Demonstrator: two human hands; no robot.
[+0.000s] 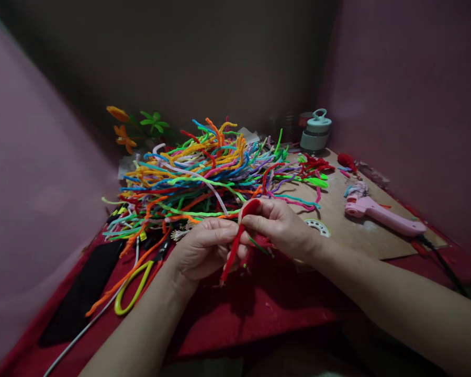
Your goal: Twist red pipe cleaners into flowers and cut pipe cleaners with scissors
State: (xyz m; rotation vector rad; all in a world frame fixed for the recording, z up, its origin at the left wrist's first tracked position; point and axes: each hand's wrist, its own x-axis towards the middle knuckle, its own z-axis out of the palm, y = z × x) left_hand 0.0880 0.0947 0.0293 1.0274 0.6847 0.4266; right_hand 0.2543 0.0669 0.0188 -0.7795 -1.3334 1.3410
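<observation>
Above the front of the red-covered table, a bent red pipe cleaner [232,255] is pinched between both hands. My left hand [210,246] grips it with thumb and fingers near its middle. My right hand [275,225] closes on its upper part, which folds over the fingertips. A green stem [261,246] and more red fuzzy material show below the right fingers; how they join the red piece is hidden. Just behind the hands lies a large heap of multicoloured pipe cleaners [204,178].
Yellow-handled scissors [131,290], a black phone-like slab [80,293] and a white cable [90,324] lie at left. A pink hot-glue gun [384,214] rests on a brown board [353,241] at right. Behind stand a lidded bottle [316,131] and orange pipe-cleaner flowers [125,139].
</observation>
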